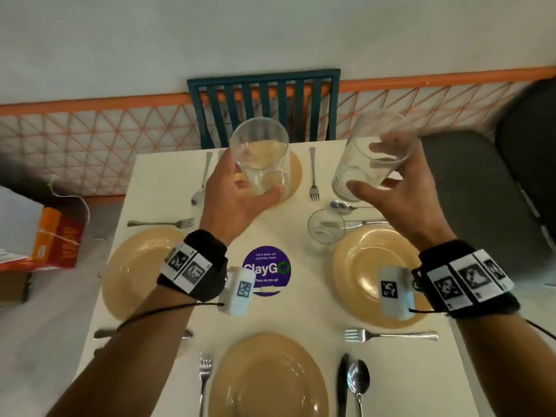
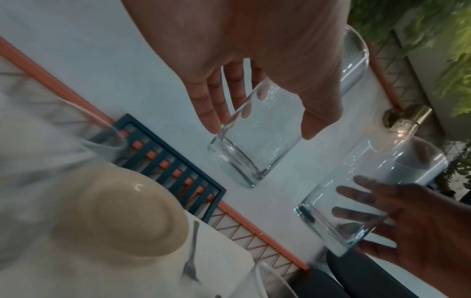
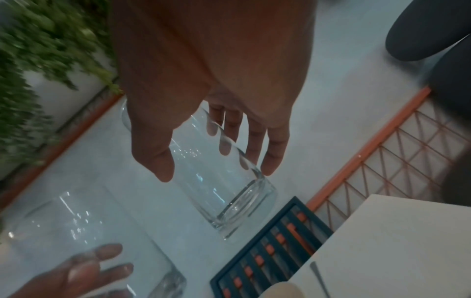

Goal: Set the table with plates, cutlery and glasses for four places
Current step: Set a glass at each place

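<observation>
My left hand (image 1: 255,191) grips a clear empty glass (image 1: 260,158) in the air over the far beige plate (image 1: 294,173). My right hand (image 1: 368,170) holds a second empty glass (image 1: 370,158), tilted, above the table's far right corner. In the left wrist view, fingers and thumb wrap the glass (image 2: 254,137); the right wrist view shows the same grip on the other glass (image 3: 219,177). A third glass (image 1: 326,227) stands beside the right plate (image 1: 370,272). The left plate (image 1: 135,266) and near plate (image 1: 267,377) lie flanked by a fork (image 1: 205,377), knife (image 1: 343,383) and spoon (image 1: 358,383).
A teal slatted chair (image 1: 263,106) stands at the table's far end against an orange mesh rail. A grey cushioned seat (image 1: 481,191) runs along the right side. An orange box (image 1: 51,239) sits on the floor at left. A purple round sticker (image 1: 266,269) marks the table's middle.
</observation>
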Demonstrator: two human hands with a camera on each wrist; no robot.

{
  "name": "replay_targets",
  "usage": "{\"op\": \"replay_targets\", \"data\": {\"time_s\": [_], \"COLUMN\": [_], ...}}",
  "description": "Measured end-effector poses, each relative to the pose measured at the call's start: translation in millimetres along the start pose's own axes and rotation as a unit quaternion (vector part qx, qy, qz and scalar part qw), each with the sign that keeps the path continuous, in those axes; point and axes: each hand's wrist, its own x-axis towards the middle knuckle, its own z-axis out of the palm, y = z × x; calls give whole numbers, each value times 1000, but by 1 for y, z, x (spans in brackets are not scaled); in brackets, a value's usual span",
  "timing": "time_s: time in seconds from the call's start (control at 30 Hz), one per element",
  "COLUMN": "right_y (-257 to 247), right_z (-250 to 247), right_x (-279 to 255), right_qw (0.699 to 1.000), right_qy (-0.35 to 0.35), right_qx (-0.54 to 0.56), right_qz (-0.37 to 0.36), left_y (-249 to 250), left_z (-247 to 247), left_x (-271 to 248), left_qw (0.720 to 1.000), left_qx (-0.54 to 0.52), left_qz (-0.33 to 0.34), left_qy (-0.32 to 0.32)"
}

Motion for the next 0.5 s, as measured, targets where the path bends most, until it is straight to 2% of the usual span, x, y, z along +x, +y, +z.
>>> {"op": "replay_targets", "data": {"time_s": [0.1,0.23,0.37,0.5], "right_y": [-27,-41,-26,9], "right_z": [16,39,63,85], "right_x": [-46,-105,-154,-188], "right_qw": [1000,999,997,992], "right_qy": [-16,-49,-69,-87], "right_qx": [11,16,22,1], "right_qz": [-8,0,38,91], "left_y": [-12,-42,-79,-107], "left_z": [-26,-49,-60,-64], "left_x": [-57,-121,-158,-167], "left_qw": [999,997,993,983], "left_qx": [-36,-45,-14,7], "left_qz": [0,-44,-101,-171], "left_qy": [11,36,59,70]}}
